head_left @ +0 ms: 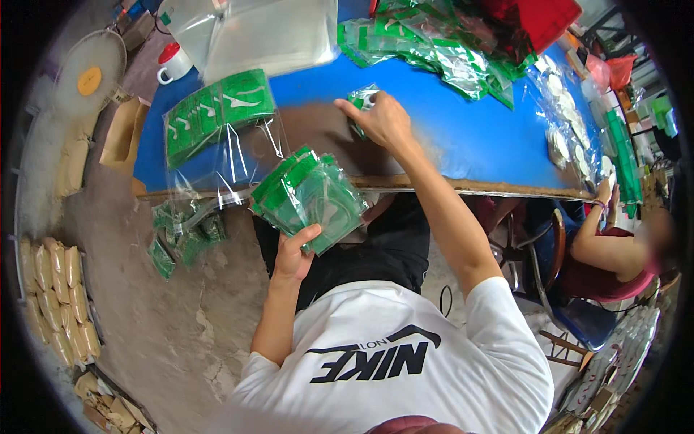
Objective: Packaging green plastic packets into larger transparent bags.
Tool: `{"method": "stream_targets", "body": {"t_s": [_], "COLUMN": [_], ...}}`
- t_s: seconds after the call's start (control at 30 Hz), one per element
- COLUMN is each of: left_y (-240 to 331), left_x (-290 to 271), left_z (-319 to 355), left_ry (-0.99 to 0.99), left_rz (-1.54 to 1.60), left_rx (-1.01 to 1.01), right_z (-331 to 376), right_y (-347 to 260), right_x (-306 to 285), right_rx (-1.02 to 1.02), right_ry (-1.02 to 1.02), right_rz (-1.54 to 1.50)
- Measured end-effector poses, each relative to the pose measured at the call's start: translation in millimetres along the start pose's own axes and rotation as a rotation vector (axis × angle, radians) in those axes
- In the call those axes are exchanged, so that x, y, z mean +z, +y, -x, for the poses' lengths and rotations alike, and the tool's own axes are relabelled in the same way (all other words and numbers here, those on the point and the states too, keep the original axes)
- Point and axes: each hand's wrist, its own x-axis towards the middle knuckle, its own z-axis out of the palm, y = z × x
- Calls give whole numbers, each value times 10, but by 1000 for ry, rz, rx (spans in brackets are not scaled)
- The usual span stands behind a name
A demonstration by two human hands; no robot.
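Note:
My left hand (295,254) is closed around a fanned stack of clear plastic packets with green panels (318,199), its thumb lying on top. The stack is in front of the table's near edge, above my lap. Over the blue table, my right hand (384,121) is at a small clear-and-green packet (357,132), its thumb stretched to the left across it. The other fingers of that hand are partly hidden, but they seem to grip the packet. Left of my hands, a row of green-backed packets (220,108) stands inside a large clear bag (228,159).
On the blue table (463,137) lie a heap of green packets (434,54), a red container (535,22) and clear plastic sheets (271,36). A white mug (173,64) stands back left. Green packets (184,235) hang below the near edge. A seated co-worker (607,253) works at right.

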Motion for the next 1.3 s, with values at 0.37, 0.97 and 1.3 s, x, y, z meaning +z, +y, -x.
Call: {"method": "stream_targets", "body": {"t_s": [0.37,0.97,1.3], "left_y": [67,8,-90], "left_x": [-9,-283,323], "left_z": [-120,-278,-321], "left_ry": [-61,-409,-642], "left_rz": [20,258,687], "left_rx": [-108,-141,-139], "right_z": [125,240,950], "right_y": [-420,-23,-271], "right_x": [-1155,-1432,-334], "right_rx": [-202,-304,-370], "right_ry": [-745,-929,-382], "right_rz": [-1124,-735,-1680]}}
